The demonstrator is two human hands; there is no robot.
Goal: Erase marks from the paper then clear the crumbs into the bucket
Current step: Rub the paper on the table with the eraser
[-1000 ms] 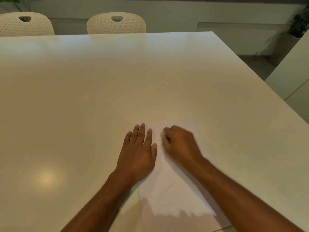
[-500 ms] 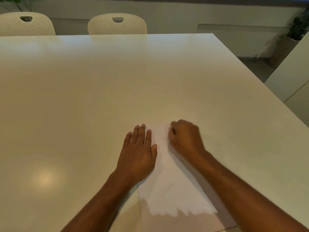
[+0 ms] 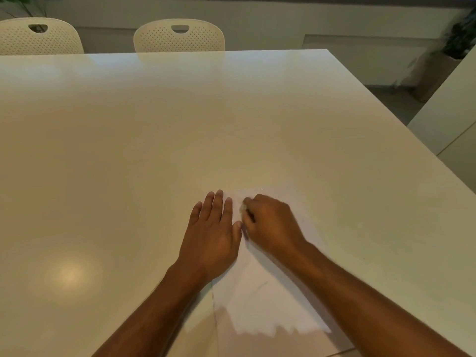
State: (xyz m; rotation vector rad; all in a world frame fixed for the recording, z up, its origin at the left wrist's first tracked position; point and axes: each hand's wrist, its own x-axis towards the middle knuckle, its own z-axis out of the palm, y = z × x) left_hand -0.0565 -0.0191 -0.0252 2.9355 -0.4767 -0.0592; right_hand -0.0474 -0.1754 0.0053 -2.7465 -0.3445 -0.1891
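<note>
- White paper (image 3: 268, 297) lies flat on the cream table (image 3: 154, 150), close to the near edge and a little right of the middle of the view; its far end reaches just past the knuckles of both hands
- Left hand (image 3: 213, 235) lies palm down with the fingers straight and held together, pressing on the left edge of the sheet, partly on the sheet and partly on the bare tabletop
- Right hand (image 3: 270, 225) sits just beside it on the sheet, thumb side almost touching the left thumb; its fingers are curled into a pinch around a small pale eraser (image 3: 243, 207), only a sliver of which shows at the fingertips
- That hand is slightly blurred, so the exact fingers doing the pinching cannot be told
- One faint thin line (image 3: 260, 284) runs across the lower half of the sheet, between the two forearms
- A tiny dark speck (image 3: 261, 189) sits at the far edge of the sheet
- Both forearms come in from the bottom of the view, the right one crossing over the sheet's right side
- Two cream perforated chairs (image 3: 179, 36) stand at the far edge of the table
- A potted plant (image 3: 461, 39) stands on the floor at the far right
</note>
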